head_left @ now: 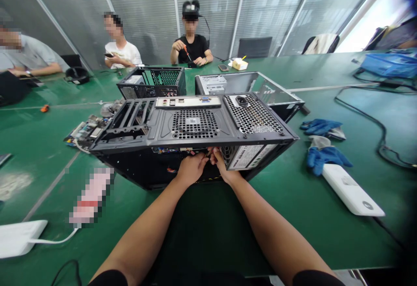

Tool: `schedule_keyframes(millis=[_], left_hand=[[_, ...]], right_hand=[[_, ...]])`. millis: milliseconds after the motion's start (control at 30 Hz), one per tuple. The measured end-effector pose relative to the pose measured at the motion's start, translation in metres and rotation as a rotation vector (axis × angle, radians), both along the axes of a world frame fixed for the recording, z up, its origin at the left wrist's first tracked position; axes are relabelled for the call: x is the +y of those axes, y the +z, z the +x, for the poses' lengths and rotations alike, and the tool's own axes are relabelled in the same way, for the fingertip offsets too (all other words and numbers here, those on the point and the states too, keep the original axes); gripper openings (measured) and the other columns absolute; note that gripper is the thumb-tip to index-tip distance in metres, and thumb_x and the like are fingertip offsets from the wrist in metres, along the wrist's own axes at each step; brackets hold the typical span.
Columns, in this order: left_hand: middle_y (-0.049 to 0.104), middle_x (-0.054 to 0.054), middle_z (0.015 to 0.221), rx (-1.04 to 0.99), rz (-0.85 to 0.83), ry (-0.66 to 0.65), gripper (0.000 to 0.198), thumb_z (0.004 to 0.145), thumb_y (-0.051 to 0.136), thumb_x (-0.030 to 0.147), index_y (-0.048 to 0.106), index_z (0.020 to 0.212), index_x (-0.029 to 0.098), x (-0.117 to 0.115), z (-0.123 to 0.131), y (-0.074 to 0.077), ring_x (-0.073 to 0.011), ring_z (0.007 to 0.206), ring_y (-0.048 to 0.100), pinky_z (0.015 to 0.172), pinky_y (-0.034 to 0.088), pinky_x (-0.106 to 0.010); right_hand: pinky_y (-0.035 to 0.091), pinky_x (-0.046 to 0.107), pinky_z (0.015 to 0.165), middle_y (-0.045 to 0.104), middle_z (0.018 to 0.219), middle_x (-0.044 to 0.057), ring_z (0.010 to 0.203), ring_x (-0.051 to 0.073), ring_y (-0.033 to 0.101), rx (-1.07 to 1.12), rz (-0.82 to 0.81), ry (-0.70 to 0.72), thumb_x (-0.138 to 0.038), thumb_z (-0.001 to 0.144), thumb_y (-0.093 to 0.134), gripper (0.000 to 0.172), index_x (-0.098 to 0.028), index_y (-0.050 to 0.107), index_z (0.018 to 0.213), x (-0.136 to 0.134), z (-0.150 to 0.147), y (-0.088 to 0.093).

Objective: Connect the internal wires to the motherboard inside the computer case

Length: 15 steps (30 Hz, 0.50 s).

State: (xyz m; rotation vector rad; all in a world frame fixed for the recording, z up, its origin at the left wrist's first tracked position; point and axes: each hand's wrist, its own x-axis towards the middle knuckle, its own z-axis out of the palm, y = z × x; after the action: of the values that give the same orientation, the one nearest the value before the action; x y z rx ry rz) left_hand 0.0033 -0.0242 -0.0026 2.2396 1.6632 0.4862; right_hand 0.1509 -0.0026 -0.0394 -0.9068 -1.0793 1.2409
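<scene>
A black computer case [208, 123] lies in front of me, its open side facing me and its rear panel with ports and vents facing up. Inside it, at the right, sits a power supply [250, 157] with a label and a fan grille. My left hand [191, 169] reaches into the opening, its fingers bent and closed. My right hand [224, 164] is beside the power supply, thumb and fingers pinched close to the left fingertips. Whatever lies between the fingers is too small and shadowed to name. Part of a circuit board [163, 149] shows under the case's upper edge.
Two more open cases [153, 82] [280, 97] stand behind. Loose circuit boards [86, 132] lie at the left, near a phone [93, 197] cabled to a white power bank [22, 238]. At right are blue gloves [325, 158], another power bank [353, 189] and black cables. Three people sit opposite, one holding a screwdriver [186, 51].
</scene>
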Motion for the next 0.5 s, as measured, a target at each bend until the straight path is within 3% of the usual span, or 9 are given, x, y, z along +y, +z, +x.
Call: schedule_keyframes(millis=[267, 500], left_hand=[[0.062, -0.001, 0.074, -0.404, -0.119, -0.161, 0.036, 0.097, 0.036, 0.039, 0.06, 0.081, 0.017, 0.009, -0.007, -0.006, -0.0153, 0.071, 0.057, 0.07, 0.042, -0.024], [0.059, -0.001, 0.07, -0.458, -0.151, -0.214, 0.039, 0.096, 0.036, 0.041, 0.059, 0.077, 0.016, 0.013, -0.009, -0.01, -0.0148, 0.069, 0.054, 0.067, 0.041, -0.024]], right_hand=[[0.042, 0.042, 0.055, 0.07, 0.065, 0.005, 0.066, 0.019, 0.065, -0.042, 0.038, 0.039, -0.059, 0.081, 0.057, 0.022, -0.042, 0.071, 0.084, 0.002, 0.006, -0.007], [0.044, 0.045, 0.056, 0.072, 0.062, 0.005, 0.071, 0.021, 0.069, -0.05, 0.058, 0.043, -0.065, 0.08, 0.052, 0.029, -0.043, 0.071, 0.077, 0.003, 0.007, -0.01]])
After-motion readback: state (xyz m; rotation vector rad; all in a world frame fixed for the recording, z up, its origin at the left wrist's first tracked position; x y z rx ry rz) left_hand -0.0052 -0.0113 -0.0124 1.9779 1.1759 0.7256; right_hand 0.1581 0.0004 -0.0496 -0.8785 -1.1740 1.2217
